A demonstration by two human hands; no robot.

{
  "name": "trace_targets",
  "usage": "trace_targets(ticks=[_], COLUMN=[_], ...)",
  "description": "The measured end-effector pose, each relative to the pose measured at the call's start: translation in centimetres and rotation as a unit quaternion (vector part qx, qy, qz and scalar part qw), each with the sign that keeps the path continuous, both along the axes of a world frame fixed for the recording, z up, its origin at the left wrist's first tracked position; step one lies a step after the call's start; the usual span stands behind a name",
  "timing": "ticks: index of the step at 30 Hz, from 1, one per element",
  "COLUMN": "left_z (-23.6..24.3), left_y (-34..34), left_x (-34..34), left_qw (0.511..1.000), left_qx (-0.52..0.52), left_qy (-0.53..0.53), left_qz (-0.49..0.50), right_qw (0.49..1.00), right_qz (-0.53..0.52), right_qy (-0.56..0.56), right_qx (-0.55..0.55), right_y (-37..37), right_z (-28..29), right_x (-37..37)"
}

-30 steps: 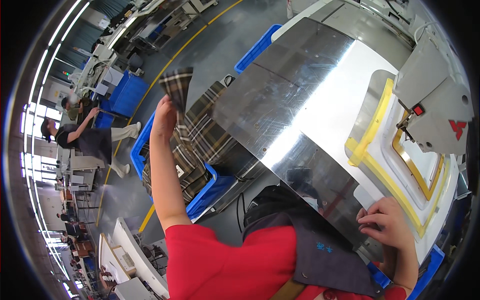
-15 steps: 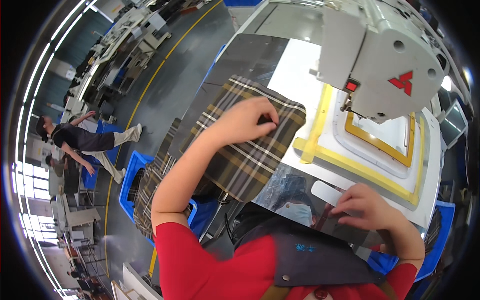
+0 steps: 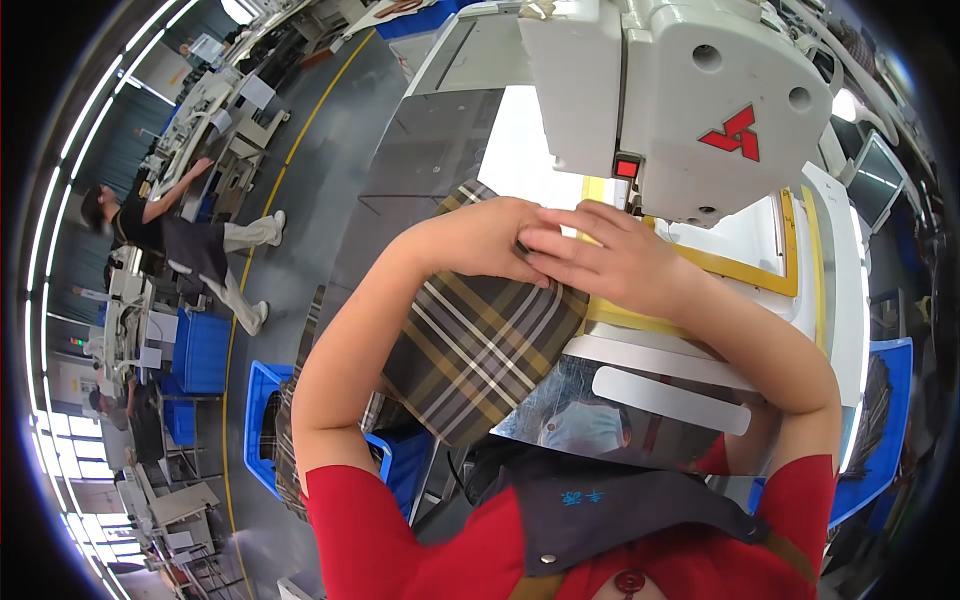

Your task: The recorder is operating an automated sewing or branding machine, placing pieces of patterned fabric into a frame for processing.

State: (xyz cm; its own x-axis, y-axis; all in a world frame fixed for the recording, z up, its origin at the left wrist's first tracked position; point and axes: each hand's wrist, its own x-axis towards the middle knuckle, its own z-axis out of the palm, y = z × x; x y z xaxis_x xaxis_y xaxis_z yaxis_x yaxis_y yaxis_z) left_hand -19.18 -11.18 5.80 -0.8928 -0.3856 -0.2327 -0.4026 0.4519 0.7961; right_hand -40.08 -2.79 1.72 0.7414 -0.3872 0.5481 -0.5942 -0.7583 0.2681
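A folded piece of plaid fabric [image 3: 480, 350] in brown, mustard and white lies at the left of the machine table, its near corner hanging over the front edge. My left hand [image 3: 480, 240] rests on its far side, fingers curled and closed on the fabric. My right hand [image 3: 620, 258] reaches in from the right, its fingertips bent down against the left fingers at the fabric's edge, where a dark bit of cloth shows between them. Exactly how the right fingertips grip is partly hidden. Just right of my hands is the white sewing machine head [image 3: 715, 120].
A yellow frame [image 3: 740, 272] lies on the white template under the machine head. Nearer me, a white strip [image 3: 670, 398] rests on a shiny metal plate [image 3: 540, 415]. Blue bins with plaid pieces stand left [image 3: 262, 430] and right [image 3: 885, 440]. Another person [image 3: 190, 235] walks in the aisle.
My right hand has moved from beside the white strip up and left to meet my left hand at the fabric. The head view has shifted, and the fabric is turned slightly.
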Motion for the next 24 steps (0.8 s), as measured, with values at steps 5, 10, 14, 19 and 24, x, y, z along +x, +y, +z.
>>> trace_targets(ticks=[5,10,14,19,24], left_z=[-1.2,-0.9,-3.0,-4.1,-5.7], left_y=[-2.5,-4.5,-5.7,-5.0,-7.6], left_x=[3.1,6.9,4.4,-2.6,-4.0], left_qw=[0.957,0.964,0.963,0.94,0.935], left_qx=[-0.288,-0.24,0.007,-0.209,-0.302], left_qy=[-0.023,-0.045,0.075,0.127,0.056], left_qz=[0.006,0.101,0.259,0.238,0.177], right_qw=[0.991,0.985,0.99,0.994,0.996], right_qz=[0.119,0.135,0.119,0.053,0.002], right_qy=[0.019,0.005,-0.019,-0.021,-0.049], right_qx=[0.061,0.105,0.066,0.094,0.073], right_y=[0.9,2.7,3.3,5.5,6.3], right_z=[-1.5,-1.7,-1.6,-2.1,-1.9], right_x=[0.2,-0.4,-0.8,-3.3,-4.8])
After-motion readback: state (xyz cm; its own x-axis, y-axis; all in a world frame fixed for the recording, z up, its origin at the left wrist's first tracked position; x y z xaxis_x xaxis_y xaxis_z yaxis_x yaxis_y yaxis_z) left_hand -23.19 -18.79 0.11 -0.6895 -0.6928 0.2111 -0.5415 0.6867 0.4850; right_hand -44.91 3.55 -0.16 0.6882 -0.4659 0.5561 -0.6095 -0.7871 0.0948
